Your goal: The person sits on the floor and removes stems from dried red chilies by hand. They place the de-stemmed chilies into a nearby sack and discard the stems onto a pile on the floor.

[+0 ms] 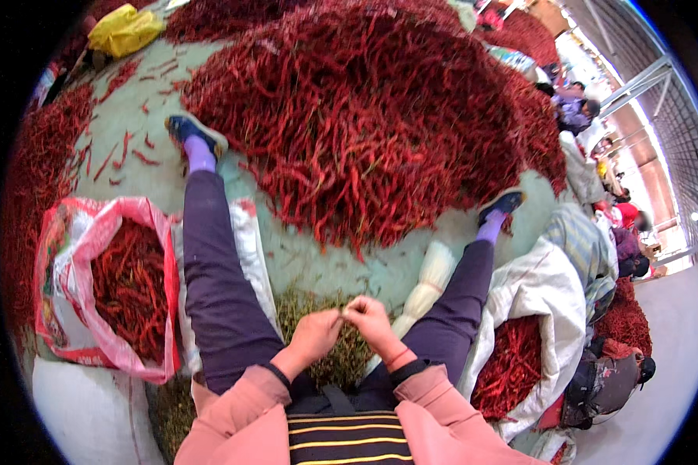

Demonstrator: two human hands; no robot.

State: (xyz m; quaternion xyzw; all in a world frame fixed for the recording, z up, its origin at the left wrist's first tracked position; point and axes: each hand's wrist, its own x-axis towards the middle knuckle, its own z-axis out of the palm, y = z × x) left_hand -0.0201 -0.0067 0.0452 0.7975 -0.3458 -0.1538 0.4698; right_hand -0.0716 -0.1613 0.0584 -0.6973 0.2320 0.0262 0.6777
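Observation:
My left hand [319,331] and my right hand [372,326] meet fingertip to fingertip between my spread legs. A tiny dark piece [342,313], too small to name surely, is pinched where the fingers join. Beneath both hands lies a heap of dry greenish-brown chili stems [340,363]. Beyond them, a large pile of dried red chilies [355,128] spreads across the floor between my feet. An open red-and-white woven sack [168,285] of red chilies stands left of my left leg. To the right of my right leg is an open white woven sack [549,279], also holding red chilies.
A bound bundle of pale translucent plastic [429,279] lies against my right leg. Loose chilies [142,158] dot the pale green floor [134,186]. A yellow bag [125,29] sits at the far left. Another person [608,381] sits at right, with several others farther back.

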